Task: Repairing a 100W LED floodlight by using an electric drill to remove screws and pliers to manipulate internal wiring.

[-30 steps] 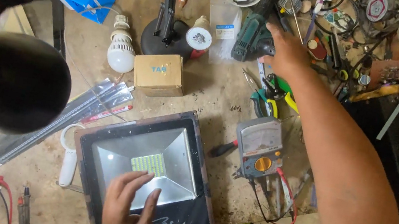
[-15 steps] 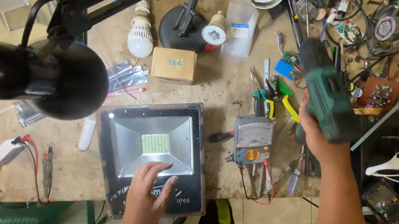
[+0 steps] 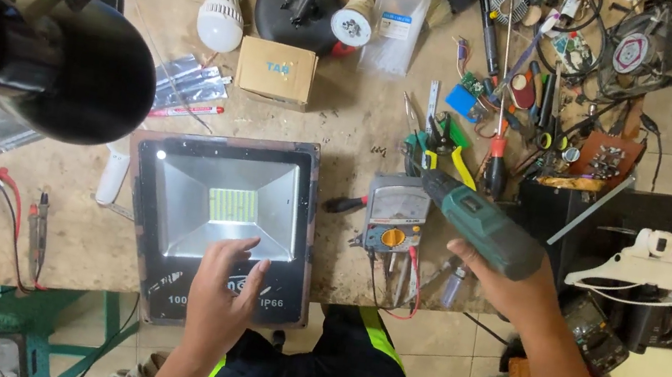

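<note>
Left hand (image 3: 222,297) flat on the floodlight (image 3: 221,224), right hand (image 3: 506,285) gripping a green power drill (image 3: 480,226).

The floodlight lies face up at the near edge of the workbench (image 3: 336,134), its lower frame overhanging the edge. The left forearm comes up from below, wrist straight, palm pressed on the floodlight's lower frame, fingers spread open and reaching onto the glass, holding nothing. To the right of the floodlight, past the multimeter (image 3: 393,216) lying just beside it, the right arm stretches in from the lower right, elbow low, fist closed around the drill's handle. The drill is raised above the bench, its nose tilted up and left, over the multimeter's upper right corner. Beyond the floodlight sits a small cardboard box (image 3: 275,71), with a white bulb (image 3: 222,10) up to the box's left.
</note>
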